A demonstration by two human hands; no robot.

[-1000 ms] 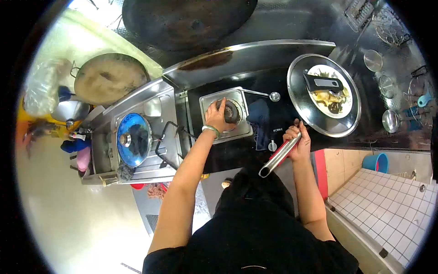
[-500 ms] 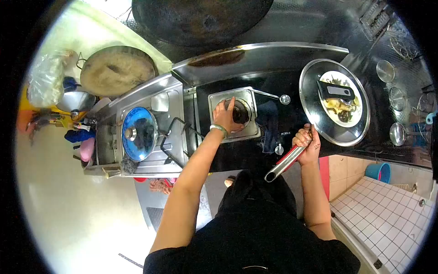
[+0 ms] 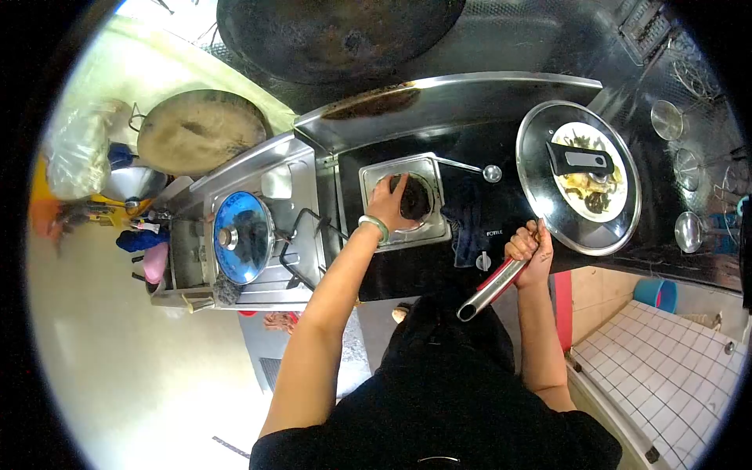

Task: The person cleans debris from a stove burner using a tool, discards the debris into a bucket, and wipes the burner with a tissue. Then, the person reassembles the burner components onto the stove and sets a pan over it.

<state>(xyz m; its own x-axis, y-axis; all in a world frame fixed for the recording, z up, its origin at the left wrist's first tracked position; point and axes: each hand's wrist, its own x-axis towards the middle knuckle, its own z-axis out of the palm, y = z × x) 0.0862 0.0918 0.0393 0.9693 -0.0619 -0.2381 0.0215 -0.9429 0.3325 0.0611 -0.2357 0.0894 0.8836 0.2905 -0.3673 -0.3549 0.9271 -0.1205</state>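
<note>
My left hand (image 3: 385, 205) has its fingers and thumb curved around a dark round container (image 3: 415, 197) in a square metal tray (image 3: 377, 174). Its contents look dark and cannot be made out. Closed in my right hand (image 3: 533, 254) is a silver pan handle (image 3: 489, 296) with a red strip, slanting down toward my body. The handle's far end meets the rim of a round pan under a glass lid (image 3: 536, 188). Through the glass shows a white plate (image 3: 560, 188) with food on it. A black lid handle (image 3: 581, 160) sits on top.
A long-handled ladle (image 3: 491, 174) lies beside the tray, with a dark cloth (image 3: 466, 227) to the right. At left, a blue pan with a glass lid (image 3: 242, 237) stands near a pot support (image 3: 294, 251). Large dark woks (image 3: 200, 131) lean behind. Metal strainers (image 3: 688, 232) hang at right.
The view has shifted slightly. My left hand stays at the dark round container, and my right hand keeps its hold on the pan handle.
</note>
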